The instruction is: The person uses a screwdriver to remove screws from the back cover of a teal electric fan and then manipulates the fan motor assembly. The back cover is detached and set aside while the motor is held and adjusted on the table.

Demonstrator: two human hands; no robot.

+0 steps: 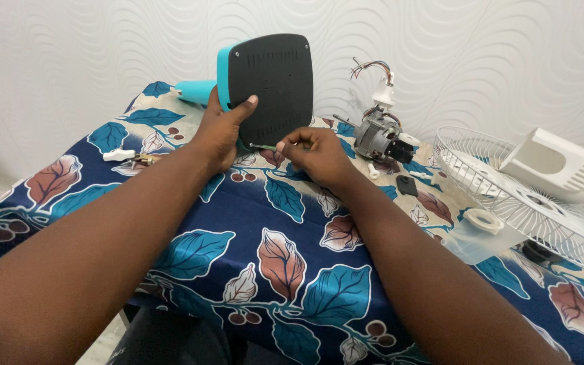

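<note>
**Fan base held on edge while a screwdriver is set against it**

A table is covered by a blue cloth printed with large leaves. At its right side a white wire fan guard is laid flat, and a white plastic housing is rested on top of it. Near the middle back, a black fan base with a turquoise rim and stem is stood on edge, its flat underside turned toward the camera. It is gripped at its lower left edge by the left hand, the thumb pressed on the black face and the fingers wrapped behind the rim. Just right of the base, a grey motor with loose coloured wires is set on the cloth. The right hand is closed, fingers pinched together, on a thin screwdriver, whose tip is pointed left at the base's lower edge. A white ring and a small black part are left lying beside the guard.
</note>
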